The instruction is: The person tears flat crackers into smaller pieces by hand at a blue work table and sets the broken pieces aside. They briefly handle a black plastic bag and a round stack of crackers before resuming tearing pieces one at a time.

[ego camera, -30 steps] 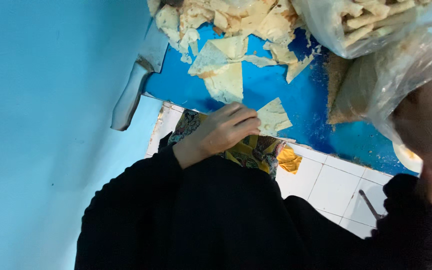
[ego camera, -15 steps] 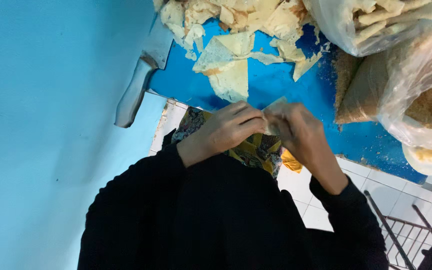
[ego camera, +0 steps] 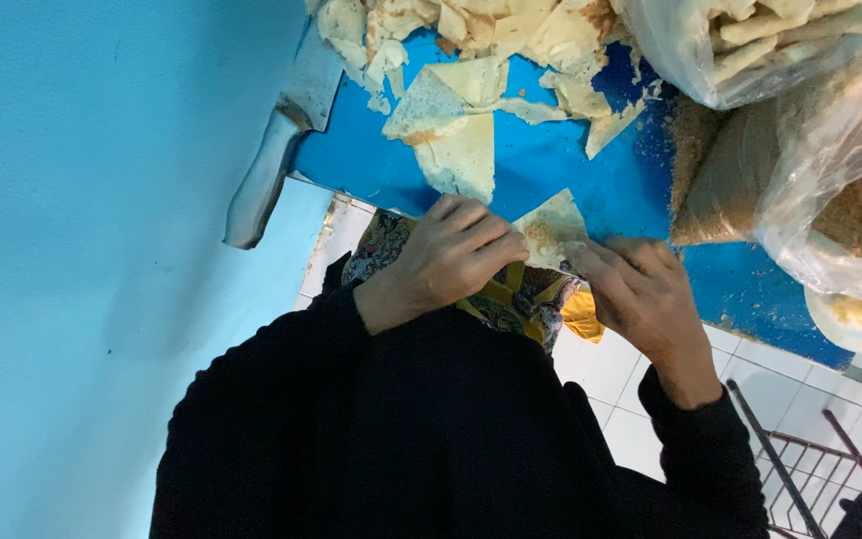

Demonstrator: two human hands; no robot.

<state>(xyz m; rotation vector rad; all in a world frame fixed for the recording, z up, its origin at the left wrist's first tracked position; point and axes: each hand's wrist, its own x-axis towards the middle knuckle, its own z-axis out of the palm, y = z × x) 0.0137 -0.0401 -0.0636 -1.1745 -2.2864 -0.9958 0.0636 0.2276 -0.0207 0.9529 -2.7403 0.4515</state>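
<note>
At frame centre, my left hand (ego camera: 446, 262) and right hand (ego camera: 641, 294) both pinch one thin triangular pastry sheet (ego camera: 551, 228) between them. Its tip points toward the upper frame, over the blue table (ego camera: 551, 160); my left fingers overlap it more.

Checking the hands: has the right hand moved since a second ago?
Yes. The right hand came from the plastic bags leftward to the filled pastry sheet.

light: even, fairly bright, strong blue cast | shadows: soft beside the knife (ego camera: 276, 150) on the wall side | glare: sheen on plastic bags (ego camera: 830, 130) far from the knife | focus: mild softness overall, black sleeves below the knife lack detail
</note>
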